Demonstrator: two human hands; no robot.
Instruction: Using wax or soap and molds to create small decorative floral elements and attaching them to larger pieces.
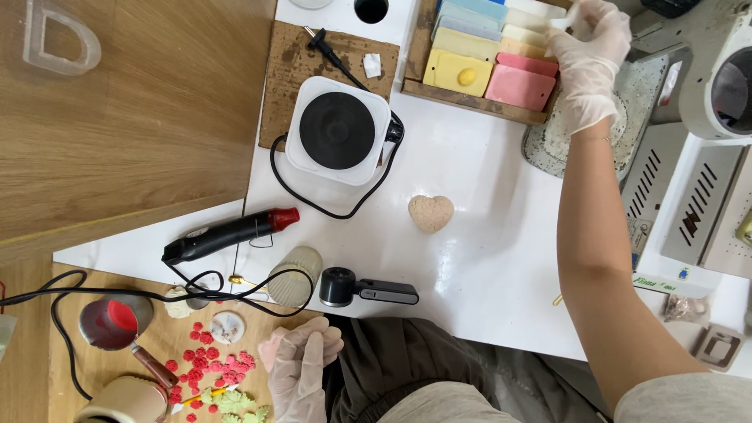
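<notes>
- Head view: the right hand (589, 66), gloved, pinches a small white piece (565, 25) between its fingertips, over the wooden tray (470, 98) of coloured blocks at the white table's (470, 258) far edge.
- What the piece is cannot be told.
- The left hand (301, 368), gloved, lies flat with fingers together and nothing held, at the near edge beside red flower shapes (207, 364).
- Its wrist is cut off.

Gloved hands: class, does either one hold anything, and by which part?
Right hand pinches a small white piece at its end over the wax tray. Left hand holds nothing.

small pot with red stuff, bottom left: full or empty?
Partly full: the pot holds a red mass covering part of its inside; grey wall shows around it. Depth cannot be told.
</notes>
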